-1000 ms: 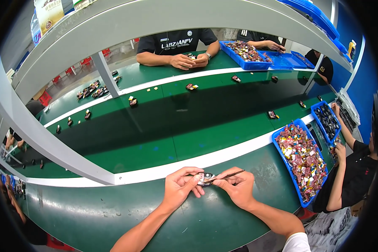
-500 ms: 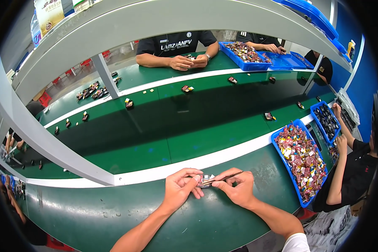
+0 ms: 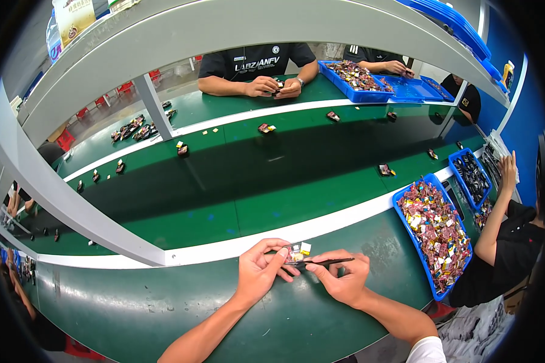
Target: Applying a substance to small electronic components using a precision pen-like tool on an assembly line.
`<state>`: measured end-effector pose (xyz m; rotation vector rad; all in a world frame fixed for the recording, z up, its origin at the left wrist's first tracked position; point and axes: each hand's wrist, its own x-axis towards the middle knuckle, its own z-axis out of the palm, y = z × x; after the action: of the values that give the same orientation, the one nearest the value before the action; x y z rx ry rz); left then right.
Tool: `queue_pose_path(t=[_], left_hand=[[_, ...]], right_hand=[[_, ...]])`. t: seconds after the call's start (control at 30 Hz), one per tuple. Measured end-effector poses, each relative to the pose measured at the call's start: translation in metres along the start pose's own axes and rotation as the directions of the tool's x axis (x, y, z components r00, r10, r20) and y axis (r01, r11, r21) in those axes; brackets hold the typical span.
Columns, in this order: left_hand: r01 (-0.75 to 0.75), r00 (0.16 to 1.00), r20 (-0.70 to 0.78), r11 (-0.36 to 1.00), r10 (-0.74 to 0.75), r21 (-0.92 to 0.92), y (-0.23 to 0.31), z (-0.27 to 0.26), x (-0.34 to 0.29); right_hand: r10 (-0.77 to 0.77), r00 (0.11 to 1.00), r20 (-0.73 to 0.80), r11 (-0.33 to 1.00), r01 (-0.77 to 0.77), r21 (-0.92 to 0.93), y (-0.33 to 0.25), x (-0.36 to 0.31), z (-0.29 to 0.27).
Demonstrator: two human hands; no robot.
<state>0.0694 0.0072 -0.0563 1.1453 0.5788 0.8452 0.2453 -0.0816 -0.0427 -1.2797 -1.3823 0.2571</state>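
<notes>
My left hand [image 3: 261, 270] pinches a small clear-and-dark packet [image 3: 293, 255] with white and yellow pieces showing on it. The packet is held just above the green worktop, with the thumb lying on its near face. In my right hand [image 3: 344, 279] is a thin black tweezers-like tool [image 3: 333, 262], gripped between thumb and fingers and pointing left. Its tip reaches the packet's lower right edge; whether it pinches anything there is too small to tell. The fingers hide part of both things.
A blue tray [image 3: 430, 293] heaped with red, white and yellow packets stands at right, before another blue tray [image 3: 453, 158] of black pieces. Beyond the white rail [image 3: 315, 230], a green conveyor belt [image 3: 272, 206] carries scattered small packets. A grey post [image 3: 79, 206] rises at left. Co-workers sit opposite and at right.
The packet has tilted, so its white and yellow pieces show more. The black tool has swung nearly level. Items on the belt have shifted slightly left. The co-worker at right has raised a hand.
</notes>
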Motion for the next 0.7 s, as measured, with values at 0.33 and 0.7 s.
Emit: queue_pose_path(t=[0.33,0.7], left_hand=[[-0.002,1.000,-0.007,1.000,0.002,0.000,-0.0002,0.0010,0.0006],[0.018,1.000,-0.002,1.000,-0.018,0.013,-0.0005,0.0024,0.0003]], right_hand=[[0.011,0.999,-0.033,1.000,-0.011,0.012,0.0051,-0.0013,0.0014],[0.018,1.000,0.000,0.999,-0.018,0.042,0.0069,-0.0028,0.0034]])
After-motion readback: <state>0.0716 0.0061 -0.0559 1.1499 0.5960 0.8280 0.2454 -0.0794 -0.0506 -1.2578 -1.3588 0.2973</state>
